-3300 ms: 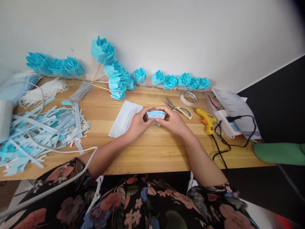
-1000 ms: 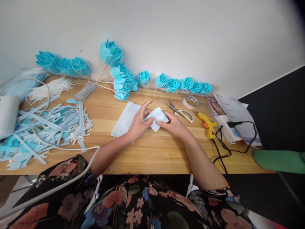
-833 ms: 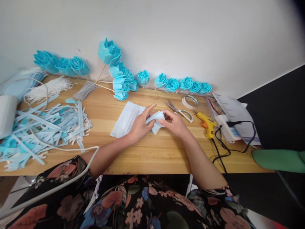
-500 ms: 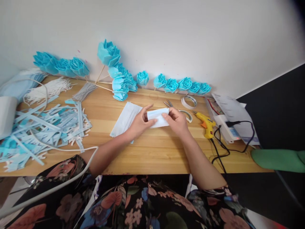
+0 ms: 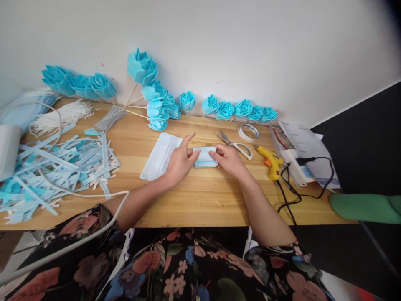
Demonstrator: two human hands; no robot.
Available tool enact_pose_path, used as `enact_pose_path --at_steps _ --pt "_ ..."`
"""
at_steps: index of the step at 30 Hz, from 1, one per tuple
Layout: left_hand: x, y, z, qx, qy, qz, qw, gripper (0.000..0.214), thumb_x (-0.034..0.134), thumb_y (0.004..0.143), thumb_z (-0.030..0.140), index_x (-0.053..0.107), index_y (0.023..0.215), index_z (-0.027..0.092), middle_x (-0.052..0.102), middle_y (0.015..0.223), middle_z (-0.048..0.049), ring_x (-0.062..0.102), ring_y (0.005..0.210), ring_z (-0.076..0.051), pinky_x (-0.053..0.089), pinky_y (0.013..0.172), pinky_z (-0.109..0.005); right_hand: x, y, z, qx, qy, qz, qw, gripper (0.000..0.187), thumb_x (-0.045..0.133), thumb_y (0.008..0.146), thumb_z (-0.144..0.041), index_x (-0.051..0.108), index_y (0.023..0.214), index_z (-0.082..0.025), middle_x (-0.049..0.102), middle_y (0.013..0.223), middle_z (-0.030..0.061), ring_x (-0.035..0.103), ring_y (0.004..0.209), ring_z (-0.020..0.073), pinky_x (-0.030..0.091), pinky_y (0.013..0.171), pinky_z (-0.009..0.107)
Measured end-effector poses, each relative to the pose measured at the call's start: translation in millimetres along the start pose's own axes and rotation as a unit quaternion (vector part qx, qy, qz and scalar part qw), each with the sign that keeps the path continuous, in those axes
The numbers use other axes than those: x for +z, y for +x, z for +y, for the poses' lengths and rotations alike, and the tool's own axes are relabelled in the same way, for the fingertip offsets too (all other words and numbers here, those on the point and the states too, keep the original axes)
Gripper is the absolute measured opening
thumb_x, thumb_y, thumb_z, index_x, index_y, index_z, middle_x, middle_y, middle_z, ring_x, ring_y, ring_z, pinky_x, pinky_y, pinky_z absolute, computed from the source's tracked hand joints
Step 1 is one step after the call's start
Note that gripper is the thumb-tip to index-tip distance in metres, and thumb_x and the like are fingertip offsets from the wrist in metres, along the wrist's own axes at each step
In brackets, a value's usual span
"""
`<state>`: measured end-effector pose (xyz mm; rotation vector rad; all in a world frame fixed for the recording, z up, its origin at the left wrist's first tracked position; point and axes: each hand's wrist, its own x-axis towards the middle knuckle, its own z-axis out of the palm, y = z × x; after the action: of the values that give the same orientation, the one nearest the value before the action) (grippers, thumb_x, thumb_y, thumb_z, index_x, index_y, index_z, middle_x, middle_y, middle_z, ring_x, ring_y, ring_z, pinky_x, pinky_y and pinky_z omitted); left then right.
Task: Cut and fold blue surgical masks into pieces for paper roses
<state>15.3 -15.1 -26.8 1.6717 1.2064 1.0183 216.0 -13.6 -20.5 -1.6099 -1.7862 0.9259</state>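
Both hands meet over the middle of the wooden table [image 5: 200, 196]. A small folded pale blue mask piece [image 5: 205, 156] lies between them on the wood. My left hand [image 5: 180, 161] pinches its left end, index finger stretched out. My right hand [image 5: 228, 159] grips its right end with curled fingers. A stack of flat pale blue masks [image 5: 159, 155] lies just left of my left hand, partly under it.
Blue fabric roses [image 5: 238, 109] line the wall. Scissors [image 5: 234, 144], a tape roll [image 5: 248, 132], a yellow glue gun [image 5: 271, 161] with a black cord and a white device [image 5: 300, 169] lie to the right. Cut blue strips [image 5: 56, 167] and white ear loops [image 5: 59, 117] cover the left.
The piece went from a loose triangle, to a rectangle held up, to a tighter fold pressed down on the table. Both hands stayed on it and lowered.
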Motion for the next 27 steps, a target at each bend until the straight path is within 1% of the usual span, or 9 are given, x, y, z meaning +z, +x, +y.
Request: enact_pose_path --at_steps 3,5,7,9,12,16,21,24,27 --pt "-0.2 1.5 -3.1 0.1 0.06 0.018 0.993 0.031 0.049 0.094 0.024 0.065 0.119 0.017 0.066 0.069 -0.0002 0.059 0.066 -0.014 0.047 0.069 -0.028 2.3 1.3 1.9 -0.029 -0.073 0.024 0.997 0.028 0.057 0.085 -0.036 0.045 0.064 -0.023 0.049 0.051 -0.0038 0.049 0.05 0.0141 0.034 0.05 0.026" --pt "3.4 1.3 -7.6 0.184 0.104 -0.027 0.977 0.028 0.047 0.094 0.02 0.069 0.111 0.017 0.074 0.097 -0.0081 0.066 0.093 -0.019 0.05 0.087 -0.036 4.1 2.6 3.6 -0.045 -0.103 0.038 0.993 0.027 0.056 0.085 -0.035 0.046 0.064 -0.022 0.05 0.053 -0.0031 0.047 0.052 0.0143 0.032 0.051 0.027" --pt "8.6 -0.7 -12.9 0.228 0.154 -0.102 0.956 0.033 0.047 0.092 0.018 0.066 0.119 0.016 0.069 0.123 -0.0122 0.062 0.118 -0.023 0.045 0.103 -0.042 5.3 3.6 5.5 -0.051 -0.132 0.051 0.989 0.026 0.056 0.086 -0.033 0.048 0.064 -0.022 0.051 0.055 -0.0024 0.047 0.053 0.0147 0.031 0.052 0.028" --pt "13.5 -4.0 -17.4 0.23 0.214 -0.167 0.935 0.04 0.052 0.091 0.021 0.06 0.129 0.012 0.058 0.141 -0.0162 0.05 0.135 -0.026 0.036 0.114 -0.047 4.9 4.0 6.6 -0.048 -0.164 0.062 0.983 0.023 0.056 0.086 -0.031 0.053 0.066 -0.022 0.055 0.057 -0.001 0.049 0.055 0.0161 0.033 0.054 0.029" --pt "17.3 -9.4 -20.7 0.219 0.282 -0.212 0.91 0.052 0.057 0.09 0.033 0.053 0.137 0.01 0.044 0.152 -0.0191 0.034 0.146 -0.03 0.024 0.12 -0.05 1.2 2.6 5.4 -0.067 -0.197 0.103 0.973 0.01 0.057 0.085 -0.026 0.064 0.081 -0.021 0.067 0.071 0.0036 0.059 0.065 0.0202 0.042 0.062 0.032" --pt "17.2 -13.4 -20.4 0.225 0.308 -0.218 0.898 0.057 0.059 0.09 0.04 0.051 0.139 0.013 0.039 0.155 -0.0189 0.029 0.149 -0.03 0.021 0.121 -0.049 -3.4 -0.6 0.9 -0.119 -0.171 0.148 0.967 0.02 0.056 0.086 -0.021 0.069 0.102 -0.021 0.072 0.093 0.0072 0.065 0.08 0.0213 0.049 0.076 0.034" --pt "16.1 -14.2 -12.1 0.231 0.281 -0.209 0.908 0.051 0.065 0.085 0.036 0.059 0.13 0.015 0.044 0.152 -0.0178 0.034 0.146 -0.032 0.025 0.119 -0.051 -0.7 -0.3 3.1 -0.143 -0.127 0.005 0.982 0.022 0.053 0.088 -0.019 0.071 0.1 -0.021 0.074 0.095 0.0058 0.066 0.081 0.0194 0.05 0.075 0.032" --pt "9.0 -9.1 -0.6 0.199 0.199 -0.181 0.942 0.023 0.06 0.087 0.027 0.072 0.103 0.017 0.067 0.128 -0.0137 0.057 0.125 -0.03 0.04 0.108 -0.045 0.6 2.1 7.3 -0.138 -0.134 -0.01 0.981 0.024 0.051 0.088 -0.017 0.071 0.102 -0.02 0.074 0.097 0.0065 0.067 0.083 0.0196 0.049 0.076 0.032" --pt "-13.0 3.2 11.3 0.121 0.156 -0.096 0.976 0.024 0.053 0.09 0.028 0.073 0.085 0.018 0.076 0.095 -0.0108 0.068 0.091 -0.026 0.048 0.086 -0.04 1.2 4.6 9.7 -0.148 -0.144 -0.009 0.979 0.024 0.051 0.088 -0.016 0.072 0.1 -0.019 0.074 0.101 0.0075 0.067 0.085 0.02 0.049 0.079 0.033"
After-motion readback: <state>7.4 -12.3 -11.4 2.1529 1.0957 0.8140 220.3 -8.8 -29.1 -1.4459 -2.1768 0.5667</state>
